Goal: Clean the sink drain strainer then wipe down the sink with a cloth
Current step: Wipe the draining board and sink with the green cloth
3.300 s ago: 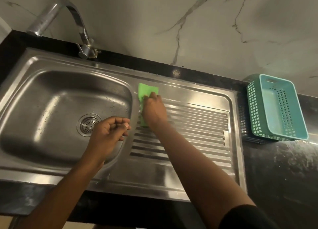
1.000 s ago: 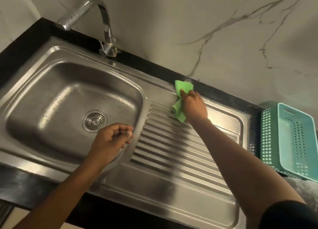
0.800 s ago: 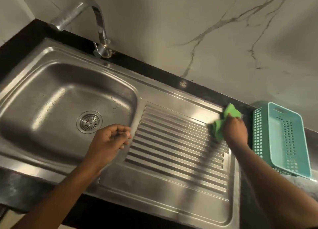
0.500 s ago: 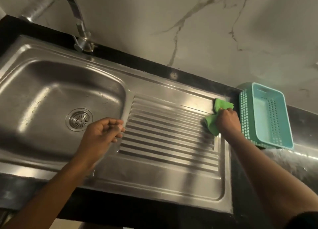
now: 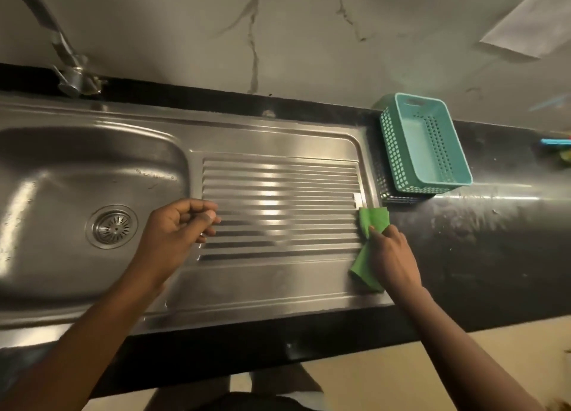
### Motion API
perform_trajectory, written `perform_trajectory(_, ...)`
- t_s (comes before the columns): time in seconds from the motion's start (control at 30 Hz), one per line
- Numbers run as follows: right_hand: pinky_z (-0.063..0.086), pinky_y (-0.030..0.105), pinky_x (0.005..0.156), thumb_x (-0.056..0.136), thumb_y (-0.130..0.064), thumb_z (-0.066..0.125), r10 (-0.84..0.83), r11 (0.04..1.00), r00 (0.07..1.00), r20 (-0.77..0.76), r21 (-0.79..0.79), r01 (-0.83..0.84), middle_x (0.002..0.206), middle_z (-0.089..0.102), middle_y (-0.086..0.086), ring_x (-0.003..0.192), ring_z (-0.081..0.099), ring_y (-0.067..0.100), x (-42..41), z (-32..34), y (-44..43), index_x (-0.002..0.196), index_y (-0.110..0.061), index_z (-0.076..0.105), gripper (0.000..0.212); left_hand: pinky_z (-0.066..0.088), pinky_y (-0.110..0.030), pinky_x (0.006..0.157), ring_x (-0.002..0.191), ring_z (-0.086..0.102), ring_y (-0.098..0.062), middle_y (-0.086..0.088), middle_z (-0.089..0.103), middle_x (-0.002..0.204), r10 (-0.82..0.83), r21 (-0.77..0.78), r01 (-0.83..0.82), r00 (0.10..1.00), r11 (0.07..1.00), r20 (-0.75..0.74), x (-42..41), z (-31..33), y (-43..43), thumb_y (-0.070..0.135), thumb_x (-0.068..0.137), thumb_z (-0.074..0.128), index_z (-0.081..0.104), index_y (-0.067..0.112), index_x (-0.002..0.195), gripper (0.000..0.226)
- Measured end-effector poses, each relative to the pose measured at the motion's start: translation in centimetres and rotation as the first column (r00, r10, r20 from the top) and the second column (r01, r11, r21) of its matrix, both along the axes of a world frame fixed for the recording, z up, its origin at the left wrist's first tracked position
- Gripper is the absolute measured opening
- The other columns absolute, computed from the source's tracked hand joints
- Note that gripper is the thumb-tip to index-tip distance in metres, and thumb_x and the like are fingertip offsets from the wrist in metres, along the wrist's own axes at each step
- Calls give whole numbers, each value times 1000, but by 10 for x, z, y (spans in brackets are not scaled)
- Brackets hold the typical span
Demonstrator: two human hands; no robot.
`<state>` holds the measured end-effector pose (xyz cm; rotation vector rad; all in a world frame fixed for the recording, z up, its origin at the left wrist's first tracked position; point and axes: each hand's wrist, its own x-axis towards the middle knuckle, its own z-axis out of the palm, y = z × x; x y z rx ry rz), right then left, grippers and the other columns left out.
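Steel fills the left and middle of the frame: the sink (image 5: 92,169) with its ribbed drainboard (image 5: 278,206). The drain strainer (image 5: 112,226) sits in place at lower left and looks clean, though glare makes that uncertain. Wiping seems well along, with the basin possibly left. At the drainboard's right edge, the right hand (image 5: 391,256) presses the green cloth (image 5: 369,247) flat, fingers closed over it. The left hand (image 5: 176,228) hovers mid-frame, fingers loosely curled, holding nothing.
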<state>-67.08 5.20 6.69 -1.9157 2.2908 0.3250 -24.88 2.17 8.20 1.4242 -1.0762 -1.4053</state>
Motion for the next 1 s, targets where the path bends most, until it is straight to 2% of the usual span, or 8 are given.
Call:
perform_trajectory(0.1, 51, 45, 83, 101, -10, 52, -18, 999, 1000, 19, 30, 17, 110, 53, 13, 96, 54, 34, 1, 4, 32, 140, -11, 57, 39, 60, -31, 74, 83, 78, -16, -1, 83, 97, -16, -13, 17, 1000, 1000, 5, 0, 3, 6, 41, 84, 73, 80, 34, 105, 23)
perform_trajectory(0.2, 55, 43, 82, 102, -13, 54, -71, 996, 994, 85, 59, 66, 111, 53, 8, 97, 56, 27, 1, 9, 57, 146, -15, 53, 44, 60, -29, 74, 84, 78, -18, -1, 83, 96, 9, -13, -9, 1000, 1000, 27, 2, 4, 16, 19, 97, 71, 80, 31, 105, 16)
perform_trajectory(0.27, 57, 45, 81, 100, -12, 56, -117, 992, 981, 152, 57, 109, 110, 54, 8, 96, 59, 27, 1, 12, 72, 144, -16, 53, 44, 59, -30, 74, 84, 77, -20, -2, 83, 95, 31, -5, -31, 998, 1000, 45, 2, 7, 25, 14, 99, 68, 79, 26, 106, 17)
perform_trajectory(0.47, 57, 55, 75, 100, -13, 57, -177, 981, 944, 278, -24, 191, 99, 61, 14, 83, 64, 33, 7, 8, 90, 111, -5, 64, 16, 61, -19, 69, 83, 77, -16, -2, 83, 94, 141, -1, -142, 988, 990, 59, 5, 21, 57, 13, 100, 67, 77, 21, 106, 15)
perform_trajectory(0.6, 58, 49, 73, 104, -24, 49, -89, 993, 956, 279, -55, 108, 94, 62, 11, 76, 62, 27, 31, 0, 92, 93, -8, 63, 24, 61, -27, 73, 88, 76, -24, -5, 83, 96, 176, 21, -179, 981, 984, 86, 4, 18, 83, 13, 100, 67, 77, 21, 107, 14)
perform_trajectory(0.77, 58, 34, 78, 105, -23, 54, -10, 997, 908, 418, -64, 40, 106, 64, 8, 86, 61, 17, 86, -8, 92, 111, -10, 62, 17, 59, -33, 76, 91, 77, -27, -2, 82, 98, 201, 63, -211, 970, 975, 134, 9, 9, 120, 15, 100, 67, 76, 22, 109, 14)
perform_trajectory(0.87, 56, 41, 85, 103, -17, 55, 96, 995, 830, 549, -48, -83, 117, 63, 12, 100, 62, 27, 165, -11, 91, 124, -9, 59, 23, 61, -25, 72, 91, 78, -21, 1, 82, 100, 229, 65, -240, 962, 968, 145, 11, 12, 140, 18, 101, 66, 75, 24, 110, 14)
perform_trajectory(1.0, 53, 43, 100, 83, -14, 81, 242, 955, 769, 592, -6, -296, 140, 52, 10, 124, 56, 27, 272, -14, 85, 139, -16, 47, 65, 62, -24, 71, 90, 78, -16, 1, 82, 101, 234, 36, -242, 959, 970, 158, 8, 21, 154, 19, 101, 66, 76, 23, 111, 15)
